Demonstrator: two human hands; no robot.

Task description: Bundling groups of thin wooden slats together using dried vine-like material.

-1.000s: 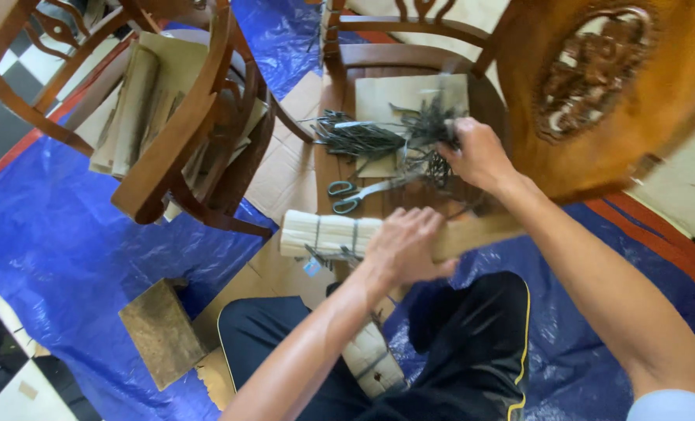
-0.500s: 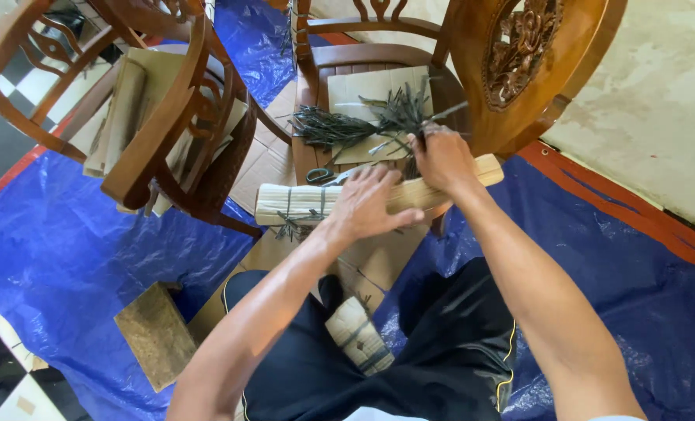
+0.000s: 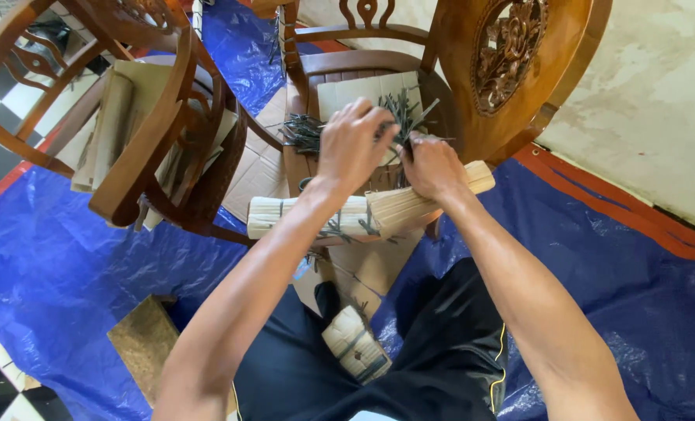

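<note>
Since the earlier frame both hands have drawn together over the chair seat, and the left hand has left the stick bundle and risen to the dark strips. The left hand (image 3: 354, 144) now hovers palm down, fingers loosely curled over the pile of dark strips (image 3: 304, 132) that lies on a cardboard sheet (image 3: 346, 92) on the seat of the carved wooden chair (image 3: 519, 70). Whether its grip is pinching a strip I cannot tell, as the fingertips are hidden. The right hand (image 3: 432, 165) sits just beside it, its grip pressed together around a few dark strips and resting on the angled bundle of pale sticks (image 3: 421, 204). A second tied bundle of pale sticks (image 3: 285, 217) lies flat at the seat's front edge, touching the first. A smaller bundle (image 3: 354, 352) rests by the person's black trousers. A blue tarp (image 3: 59, 265) covers the floor, and another wooden chair (image 3: 152, 140) to the left carries folded cardboard.
</note>
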